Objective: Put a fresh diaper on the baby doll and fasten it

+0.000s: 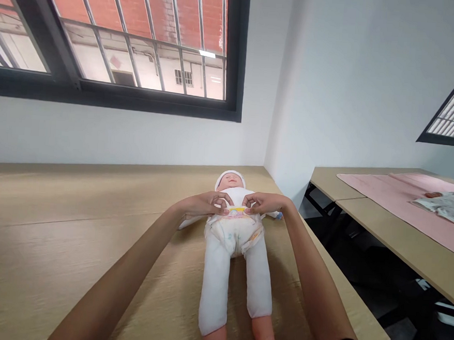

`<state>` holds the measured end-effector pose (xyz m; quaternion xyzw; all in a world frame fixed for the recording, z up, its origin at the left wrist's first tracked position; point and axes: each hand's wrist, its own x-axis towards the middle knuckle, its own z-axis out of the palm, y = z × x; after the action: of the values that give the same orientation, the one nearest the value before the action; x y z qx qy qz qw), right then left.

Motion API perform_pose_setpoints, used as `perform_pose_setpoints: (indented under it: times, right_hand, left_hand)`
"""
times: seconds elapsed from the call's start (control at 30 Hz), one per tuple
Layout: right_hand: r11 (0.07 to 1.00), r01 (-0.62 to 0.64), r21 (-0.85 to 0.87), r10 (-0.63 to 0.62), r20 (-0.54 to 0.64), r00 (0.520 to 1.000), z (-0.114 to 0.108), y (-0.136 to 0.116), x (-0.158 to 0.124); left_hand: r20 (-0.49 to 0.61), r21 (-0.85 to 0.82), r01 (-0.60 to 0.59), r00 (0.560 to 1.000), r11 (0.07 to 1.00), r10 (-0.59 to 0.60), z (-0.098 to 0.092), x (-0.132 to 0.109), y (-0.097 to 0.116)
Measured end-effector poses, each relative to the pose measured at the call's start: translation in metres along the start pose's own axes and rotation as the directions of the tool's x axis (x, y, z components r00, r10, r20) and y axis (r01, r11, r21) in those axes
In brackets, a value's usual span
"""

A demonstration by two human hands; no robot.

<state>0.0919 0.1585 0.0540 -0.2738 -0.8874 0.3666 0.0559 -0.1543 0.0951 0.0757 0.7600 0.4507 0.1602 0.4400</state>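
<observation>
A baby doll (215, 283) in a white cap and white clothing lies on its back on the wooden table (90, 233), head toward the wall. Around its hips is a diaper (236, 234) with a yellow strip at the front of the waist. My left hand (215, 203) pinches the waistband on the left side of that strip. On the other side, my right hand (258, 203) has its fingers closed on the waistband too. Both hands rest over the doll's belly, a short gap apart.
Beyond the table stands a wall with a barred window (143, 40). At the right, another table (364, 210) bears a pink cloth (399, 197) and a light patterned garment (448, 205). Dark table legs show between the tables.
</observation>
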Motion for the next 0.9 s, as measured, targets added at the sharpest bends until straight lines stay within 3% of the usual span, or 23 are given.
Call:
perform_pose_setpoints:
  times: [0.2, 0.37, 0.57, 0.9]
  right_hand:
    - [0.999, -0.025, 0.048, 0.025, 0.002, 1.000, -0.001, -0.005, -0.003]
    - [0.995, -0.059, 0.077, 0.058, 0.014, 0.998, -0.003, -0.014, -0.006]
    - [0.996, -0.089, 0.020, 0.089, -0.001, 0.996, -0.002, -0.015, -0.006]
    - [0.998, -0.056, -0.002, 0.056, 0.012, 0.998, -0.002, -0.008, -0.003]
  left_hand:
    - [-0.013, 0.013, 0.066, 0.998, 0.998, -0.066, -0.006, 0.001, -0.005]
    - [-0.033, 0.138, 0.122, 0.992, 0.983, -0.118, -0.008, -0.005, 0.003]
    - [0.009, 0.127, 0.068, 0.998, 0.990, -0.069, -0.004, -0.008, 0.009]
    - [0.066, 0.083, 0.031, 0.997, 0.996, -0.036, -0.004, -0.002, -0.001]
